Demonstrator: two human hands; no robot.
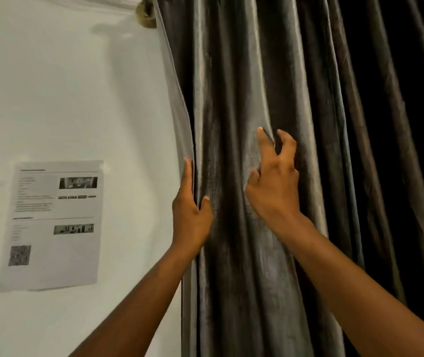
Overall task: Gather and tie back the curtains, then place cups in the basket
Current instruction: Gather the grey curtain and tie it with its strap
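Dark grey, glossy pleated fabric curtain (pixel 295 99): hanging against white wall (pixel 64 86), filling centre and right of view. Left hand (pixel 191 210): at curtain's pale left edge, straight fingers behind the edge, thumb on front, edge pinched between. Right hand (pixel 274 184): on a middle pleat, fingers spread and bent, tips digging into folds. Printed white paper sheet (pixel 56 225): on wall, left of curtain.
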